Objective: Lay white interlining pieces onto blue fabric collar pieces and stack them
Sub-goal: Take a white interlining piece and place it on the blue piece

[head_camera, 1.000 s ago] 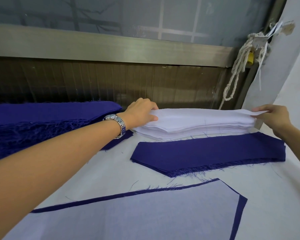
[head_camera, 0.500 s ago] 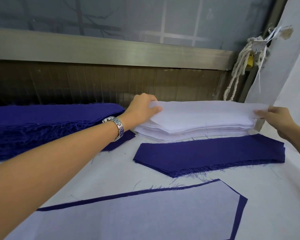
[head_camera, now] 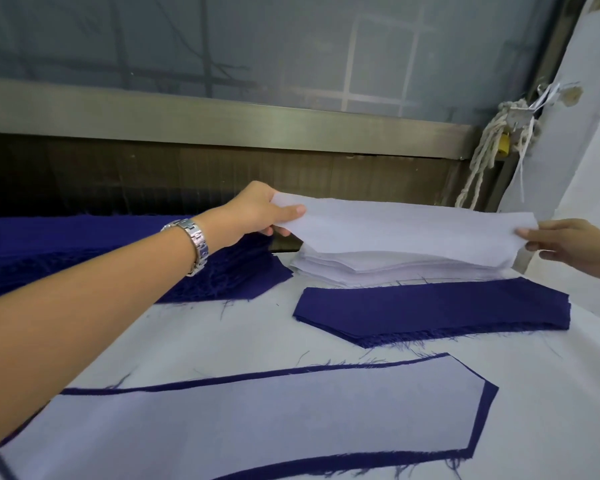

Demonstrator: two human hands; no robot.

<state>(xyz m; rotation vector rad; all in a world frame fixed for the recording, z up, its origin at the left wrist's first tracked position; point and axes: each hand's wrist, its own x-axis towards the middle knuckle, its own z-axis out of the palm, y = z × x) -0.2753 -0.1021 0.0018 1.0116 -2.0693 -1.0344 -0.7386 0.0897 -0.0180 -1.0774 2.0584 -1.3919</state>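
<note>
Head view: one interlining point(head_camera: 413, 233) hangs in the air just above the white stack point(head_camera: 361, 268), stretched between both hands. The left hand point(head_camera: 257, 213) pinches its left end, thumb on top and fingers curled beneath; the right hand point(head_camera: 568, 244) pinches the right end the same way. The sheet's long axis runs left to right, parallel to the blue stack point(head_camera: 430, 306), which lies on the table point(head_camera: 222, 334) just nearer the person than the white stack. Judging from this, the next move is a short pull toward the body and down, keeping both ends level. The right hand is closer to the blue stack's square end. A covered piece point(head_camera: 257, 420) lies nearest.
</note>
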